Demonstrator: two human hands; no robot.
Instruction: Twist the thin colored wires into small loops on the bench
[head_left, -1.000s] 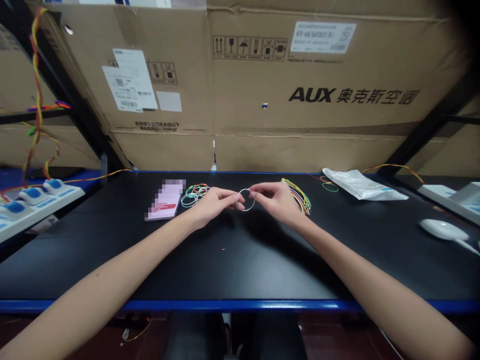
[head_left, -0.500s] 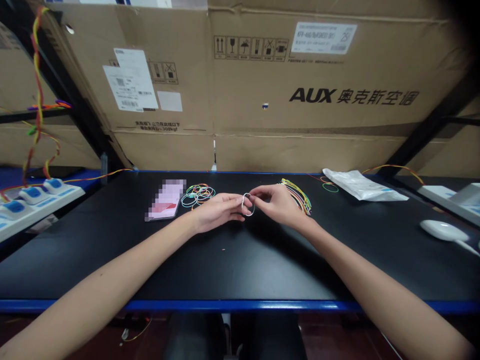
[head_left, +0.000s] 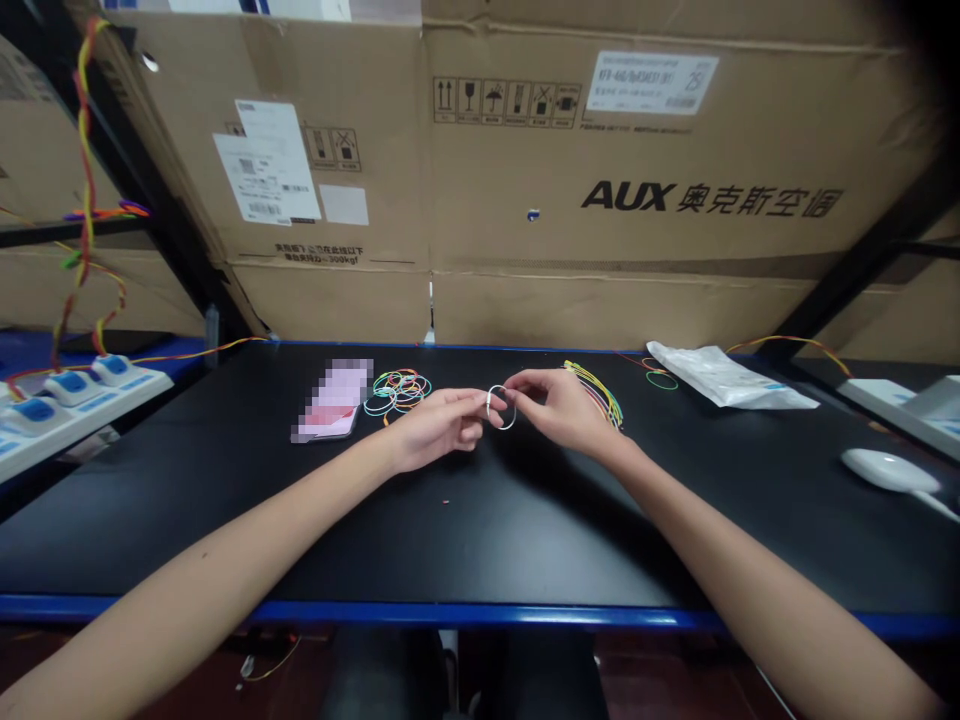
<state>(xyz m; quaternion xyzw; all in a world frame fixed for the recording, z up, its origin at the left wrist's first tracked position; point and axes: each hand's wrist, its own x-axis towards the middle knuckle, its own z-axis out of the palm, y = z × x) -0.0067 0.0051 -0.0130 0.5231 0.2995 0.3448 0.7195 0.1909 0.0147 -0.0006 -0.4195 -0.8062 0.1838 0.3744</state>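
Note:
Between my two hands a thin white wire (head_left: 503,429) is bent into a small loop, held above the black tabletop. My left hand (head_left: 444,428) pinches the loop's left side between thumb and fingers. At its upper right, my right hand (head_left: 559,405) is closed on the same wire with thumb and forefinger. Behind my left wrist lie several coloured wire loops (head_left: 390,393), partly covered by the hand. A bundle of straighter wires (head_left: 598,392), yellow and other colours, lies just behind my right hand, which hides part of it.
A phone (head_left: 334,400) lies left of the wire loops. The power strip (head_left: 90,405) with plugs stands at the far left. At the right are a white plastic bag (head_left: 727,377), a white rounded device (head_left: 889,467) and another white strip (head_left: 911,410). Cardboard (head_left: 480,225) closes off the back.
The lower fingers of my left hand have curled in more. The white loop looks slightly wider and rounder, still held by both hands. The whole view has shifted a little.

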